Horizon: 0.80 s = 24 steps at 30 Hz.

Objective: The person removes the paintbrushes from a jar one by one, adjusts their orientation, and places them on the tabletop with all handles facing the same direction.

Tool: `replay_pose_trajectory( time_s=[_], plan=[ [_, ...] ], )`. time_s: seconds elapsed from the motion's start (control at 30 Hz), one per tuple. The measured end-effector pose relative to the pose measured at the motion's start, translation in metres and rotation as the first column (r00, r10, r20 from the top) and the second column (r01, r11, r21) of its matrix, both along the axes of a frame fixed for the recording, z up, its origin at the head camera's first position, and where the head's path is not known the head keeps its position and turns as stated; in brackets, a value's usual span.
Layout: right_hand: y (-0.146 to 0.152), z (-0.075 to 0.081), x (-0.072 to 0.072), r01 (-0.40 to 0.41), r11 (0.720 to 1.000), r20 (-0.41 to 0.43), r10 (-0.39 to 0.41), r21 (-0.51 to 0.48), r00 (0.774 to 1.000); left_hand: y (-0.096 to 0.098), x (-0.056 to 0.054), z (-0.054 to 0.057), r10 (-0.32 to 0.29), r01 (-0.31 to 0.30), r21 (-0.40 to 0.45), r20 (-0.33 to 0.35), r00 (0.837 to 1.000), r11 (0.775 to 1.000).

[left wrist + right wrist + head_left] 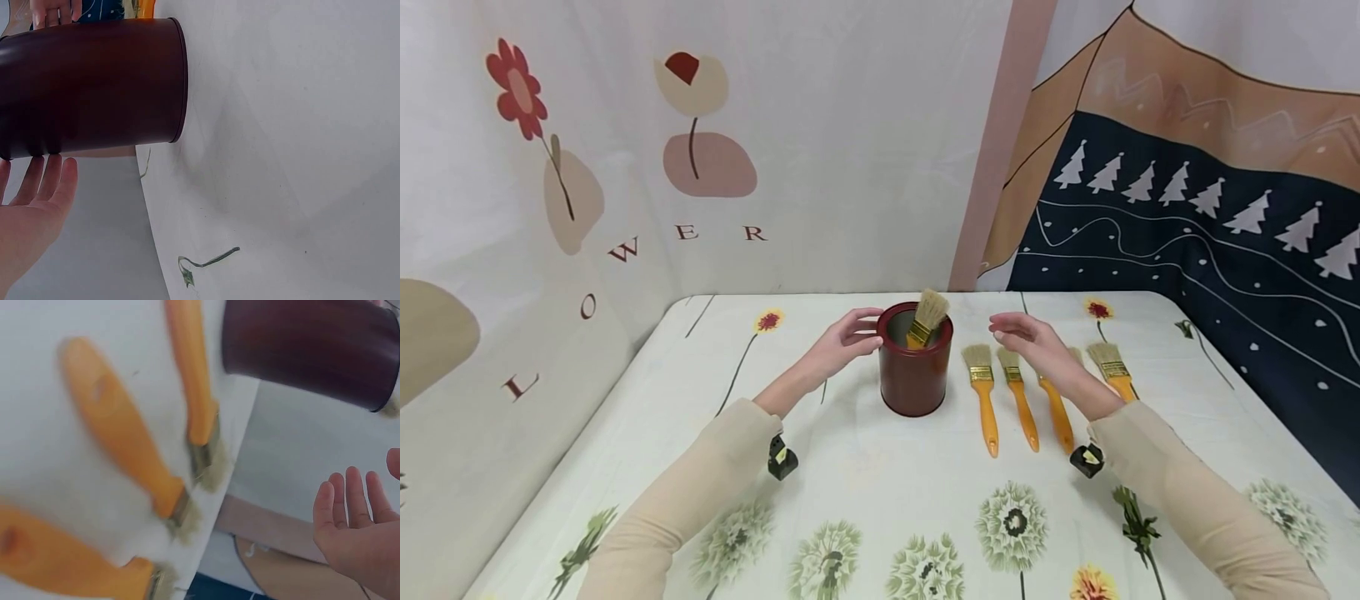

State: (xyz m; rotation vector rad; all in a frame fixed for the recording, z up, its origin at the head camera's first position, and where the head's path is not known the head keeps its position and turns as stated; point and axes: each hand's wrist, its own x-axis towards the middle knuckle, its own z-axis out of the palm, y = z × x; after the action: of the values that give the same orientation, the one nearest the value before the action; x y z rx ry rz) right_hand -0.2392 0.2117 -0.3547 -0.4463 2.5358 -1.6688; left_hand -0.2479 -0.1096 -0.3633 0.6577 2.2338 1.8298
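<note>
A dark red can (913, 385) stands upright on the table, with a paintbrush (929, 312) inside it, bristles up and leaning right over the rim. My left hand (841, 343) is at the can's left side, its fairly straight fingertips right at the wall near the top. To the right of the can, my right hand (1028, 337) hovers over the paintbrushes with relaxed fingers, holding nothing. Below it lie paintbrushes with orange handles: one nearest the can (985, 408), a narrower one (1022, 408), and a third (1057, 414) partly hidden by the right hand and wrist.
Another paintbrush (1108, 363) lies farther right, its handle partly covered by the right forearm. A flower-print cloth (865, 500) covers the table. Printed curtains (850, 125) hang behind the far edge and along the sides.
</note>
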Motion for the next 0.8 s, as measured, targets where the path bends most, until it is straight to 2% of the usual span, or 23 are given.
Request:
replay_pose_trajectory(
  time_s=[0.17,0.53,0.8],
  plan=[
    [-0.009,0.012,0.003,-0.007,0.999,0.024,0.008,-0.051,1.000,0.000,-0.001,-0.001,-0.006,0.006,0.007,-0.007,1.000,1.000],
    [-0.031,0.026,0.004,-0.004,0.995,0.000,0.004,-0.099,1.000,0.000,-0.001,-0.001,-0.005,0.005,0.015,-0.002,1.000,1.000],
    [-0.048,0.033,-0.003,0.030,0.998,0.025,-0.028,-0.051,0.999,0.001,-0.001,-0.001,-0.008,0.008,0.025,-0.006,1.000,1.000]
  ],
)
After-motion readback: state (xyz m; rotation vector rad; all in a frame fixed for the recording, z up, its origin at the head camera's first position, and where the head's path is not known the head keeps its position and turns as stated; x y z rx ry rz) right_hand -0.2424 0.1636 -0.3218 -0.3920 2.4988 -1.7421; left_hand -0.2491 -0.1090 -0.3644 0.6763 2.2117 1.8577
